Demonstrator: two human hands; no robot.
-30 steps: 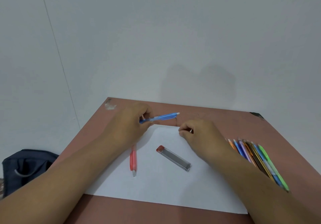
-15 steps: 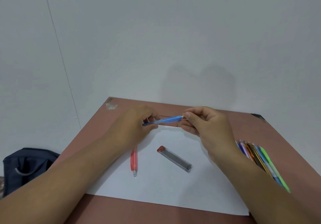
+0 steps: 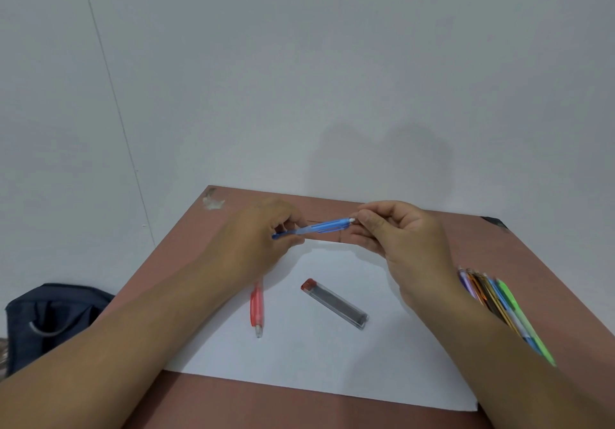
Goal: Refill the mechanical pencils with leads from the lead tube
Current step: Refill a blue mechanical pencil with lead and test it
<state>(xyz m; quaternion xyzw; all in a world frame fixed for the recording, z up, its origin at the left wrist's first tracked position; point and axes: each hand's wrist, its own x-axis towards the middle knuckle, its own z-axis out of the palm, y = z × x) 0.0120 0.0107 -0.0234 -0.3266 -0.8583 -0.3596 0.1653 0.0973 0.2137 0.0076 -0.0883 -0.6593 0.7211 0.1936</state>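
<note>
Blue pencil [image 3: 312, 228] gripped in left hand [image 3: 256, 242], right hand [image 3: 396, 232] pinching cap end to open; lead tube [image 3: 334, 303] waiting nearby.

brown table [image 3: 519, 249], white paper [image 3: 332, 355], dark bag [image 3: 50, 315]

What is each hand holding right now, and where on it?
The left hand grips the blue mechanical pencil near its tip end; the right hand pinches its white cap end.

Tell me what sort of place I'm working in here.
Probably a plain desk set against a wall, like a study or school corner: a reddish-brown table with a white paper sheet, a row of coloured pencils at the right, and a dark bag on the floor.
</note>
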